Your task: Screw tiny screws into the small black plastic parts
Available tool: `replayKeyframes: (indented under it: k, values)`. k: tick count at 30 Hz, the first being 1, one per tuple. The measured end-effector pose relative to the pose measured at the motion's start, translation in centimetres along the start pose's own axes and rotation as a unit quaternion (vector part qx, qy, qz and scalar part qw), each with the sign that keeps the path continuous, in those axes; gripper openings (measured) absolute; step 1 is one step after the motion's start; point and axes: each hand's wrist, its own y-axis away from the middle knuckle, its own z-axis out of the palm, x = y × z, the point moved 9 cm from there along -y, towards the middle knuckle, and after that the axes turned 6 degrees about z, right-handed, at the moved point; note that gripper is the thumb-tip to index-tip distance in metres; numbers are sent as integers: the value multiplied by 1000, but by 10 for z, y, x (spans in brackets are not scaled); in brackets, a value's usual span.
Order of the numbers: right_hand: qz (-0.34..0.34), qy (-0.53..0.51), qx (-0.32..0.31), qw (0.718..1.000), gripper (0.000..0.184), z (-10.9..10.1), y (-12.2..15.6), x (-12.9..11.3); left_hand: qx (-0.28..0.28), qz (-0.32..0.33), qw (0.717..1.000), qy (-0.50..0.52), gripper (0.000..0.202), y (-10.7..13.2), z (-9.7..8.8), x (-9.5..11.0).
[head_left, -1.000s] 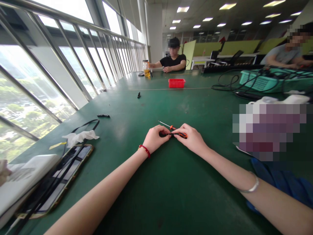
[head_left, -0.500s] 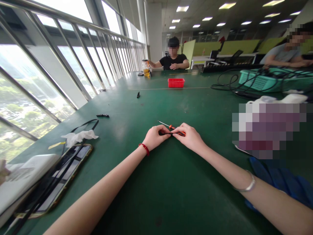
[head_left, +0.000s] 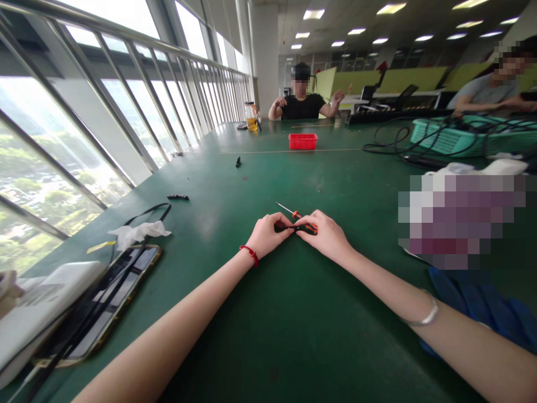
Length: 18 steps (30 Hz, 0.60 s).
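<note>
My left hand [head_left: 267,233] is closed in a pinch on a small dark part [head_left: 282,228], mostly covered by the fingers. Right against its fingertips, my right hand [head_left: 326,234] is closed around a screwdriver [head_left: 311,228] with an orange and black handle. The thin metal shaft points away and to the left, clear of the dark part. My right fingertips also meet the near end of that part; whether they grip it I cannot tell. Two small black pieces lie farther off: one [head_left: 178,197] to the left, another [head_left: 238,162] beyond it.
On the green table [head_left: 235,324], a phone [head_left: 121,305], cables and tissue [head_left: 140,234] lie left. A red tray [head_left: 303,141] stands ahead, a teal basket [head_left: 448,138] with cables at far right. Blue gloves [head_left: 465,299] lie beside my right forearm. Two people [head_left: 302,106] sit beyond.
The screwdriver's tip has shifted slightly right and away, while both hands stay almost in place. The person opposite has let go of the jar and raised both hands.
</note>
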Motion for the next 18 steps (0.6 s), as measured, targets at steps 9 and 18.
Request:
replayKeyframes:
  k: [9, 18]
  values:
    - [-8, -27, 3, 1000, 27, -4, 1, 1, 25, 36, 996, -82, 10, 4, -7, 13]
    - [12, -40, 9, 999, 28, -6, 3, 2, 96, -16, 985, -140, 13, 18, -50, 6]
